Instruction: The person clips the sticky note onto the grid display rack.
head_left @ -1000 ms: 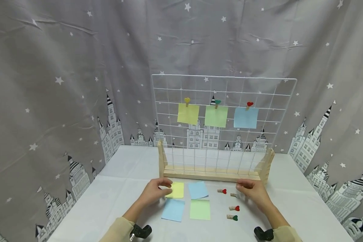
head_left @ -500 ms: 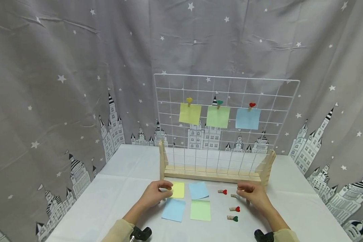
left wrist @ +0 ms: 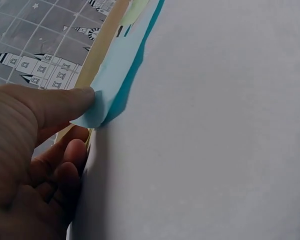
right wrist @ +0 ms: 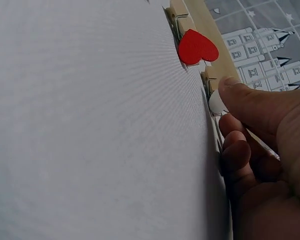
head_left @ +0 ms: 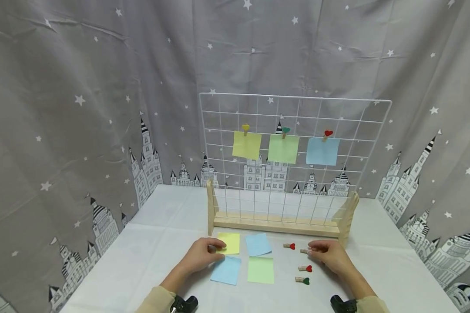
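My left hand (head_left: 200, 255) is at the left of the sticky notes, thumb and fingers apart. Its fingertips overlap the yellow note (head_left: 230, 243); its thumb meets the upper corner of the lower blue note (head_left: 226, 270). In the left wrist view the thumb covers the corner of a blue note (left wrist: 115, 75). My right hand (head_left: 332, 257) hovers by a small wooden clothespin (head_left: 303, 251), whose white heart (right wrist: 217, 102) shows beside the thumb in the right wrist view. A gap separates that thumb from the fingers. Contact with either item is unclear.
A white wire grid (head_left: 293, 96) on a wooden stand (head_left: 274, 224) rises behind, with yellow, green and blue notes clipped on by heart clothespins. Another blue note (head_left: 258, 244) and a green note (head_left: 260, 270) lie mid-table, near red-heart (head_left: 305, 268) and green-heart clothespins (head_left: 303, 280).
Both hands have come slightly nearer the wearer. The left thumb has gone from the yellow note's lower edge to the blue note's corner. The head view has shifted a little; notes and clothespins stay put.
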